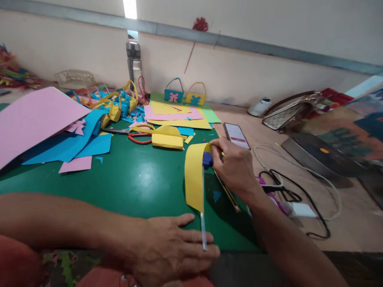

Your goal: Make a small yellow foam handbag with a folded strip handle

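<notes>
Right grip (233, 165) closed on yellow paper (194, 175)

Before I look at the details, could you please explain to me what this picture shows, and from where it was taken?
There is no machine here: a person works with two bare hands. The single picture comes from a camera worn on the head, looking forward and down.

The right hand pinches the end of a curved yellow paper strip. Beside it is a blue object, partly hidden; I cannot tell whether it is held too. The left hand is spread, with a pale stick passing in front of its fingers.

On the green surface lie scissors and a pink sheet. Two little paper bags, one blue and one yellow, stand near the wall.
</notes>
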The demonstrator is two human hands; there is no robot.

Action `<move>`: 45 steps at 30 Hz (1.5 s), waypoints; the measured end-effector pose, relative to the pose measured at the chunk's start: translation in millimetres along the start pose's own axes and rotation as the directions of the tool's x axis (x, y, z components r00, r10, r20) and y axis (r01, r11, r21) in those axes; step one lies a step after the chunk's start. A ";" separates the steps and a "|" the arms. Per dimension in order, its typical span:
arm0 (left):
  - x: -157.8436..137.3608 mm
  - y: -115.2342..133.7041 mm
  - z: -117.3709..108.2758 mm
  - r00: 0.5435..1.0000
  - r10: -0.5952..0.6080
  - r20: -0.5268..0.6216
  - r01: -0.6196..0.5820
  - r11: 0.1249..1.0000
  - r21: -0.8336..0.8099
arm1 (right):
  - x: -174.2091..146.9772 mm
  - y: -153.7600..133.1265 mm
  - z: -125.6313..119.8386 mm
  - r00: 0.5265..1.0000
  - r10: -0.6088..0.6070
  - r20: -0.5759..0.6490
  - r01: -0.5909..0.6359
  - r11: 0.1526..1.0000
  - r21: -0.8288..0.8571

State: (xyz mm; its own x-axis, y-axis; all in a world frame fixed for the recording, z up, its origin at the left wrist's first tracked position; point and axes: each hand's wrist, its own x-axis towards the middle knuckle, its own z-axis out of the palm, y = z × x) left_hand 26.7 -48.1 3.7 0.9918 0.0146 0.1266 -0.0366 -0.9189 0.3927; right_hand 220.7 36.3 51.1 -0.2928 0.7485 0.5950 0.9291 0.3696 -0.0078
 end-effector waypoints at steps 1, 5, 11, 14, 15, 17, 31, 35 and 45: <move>-7.2 0.4 1.1 0.999 0.037 0.001 -0.037 0.997 -0.066 | 0.0 0.7 0.2 1.000 -0.004 0.003 0.004 1.000 -0.004; -34.6 -5.3 2.6 0.981 -0.187 0.041 0.185 0.869 -0.460 | 0.2 1.5 0.7 0.999 -0.034 0.002 0.034 0.999 -0.015; -51.9 -33.0 -15.0 0.846 -0.472 -0.247 0.379 0.859 -0.345 | 0.9 -3.1 1.6 0.991 -0.122 -0.047 0.122 0.992 0.014; -64.6 -48.8 -23.9 0.883 -0.459 -0.093 0.459 0.888 -0.029 | 0.3 -4.8 2.4 0.988 -0.144 -0.059 0.144 0.990 0.002; -72.4 -53.4 -25.0 0.856 -0.513 -0.068 0.516 0.856 0.032 | -0.1 -5.6 2.3 0.988 -0.146 -0.054 0.146 0.989 -0.004; -93.3 -60.6 -23.8 0.733 -0.671 -0.112 0.680 0.721 0.134 | -1.3 -7.7 1.4 0.987 -0.155 -0.049 0.154 0.988 -0.016; -142.1 -2.2 -33.8 0.104 -0.907 -0.407 0.983 0.031 0.184 | -9.0 -22.3 -5.8 0.982 -0.187 -0.013 0.186 0.979 -0.089; -86.6 -15.7 -58.0 0.250 -0.886 -0.391 0.717 0.441 -0.540 | -5.3 -35.7 -8.8 0.981 -0.191 -0.016 0.187 0.973 -0.133; -46.3 -54.7 -49.4 0.436 -0.899 0.049 0.231 0.059 -0.971 | -9.0 -45.2 -2.9 0.938 -0.345 0.021 0.339 0.906 -0.253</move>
State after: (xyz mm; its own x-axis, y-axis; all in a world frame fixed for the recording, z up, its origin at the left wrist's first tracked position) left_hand -23.3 21.0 21.4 0.4714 0.8128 -0.3421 0.1079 0.3319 0.9371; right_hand 182.0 11.2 48.4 -0.6003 0.5863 0.5440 0.7997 0.4493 0.3983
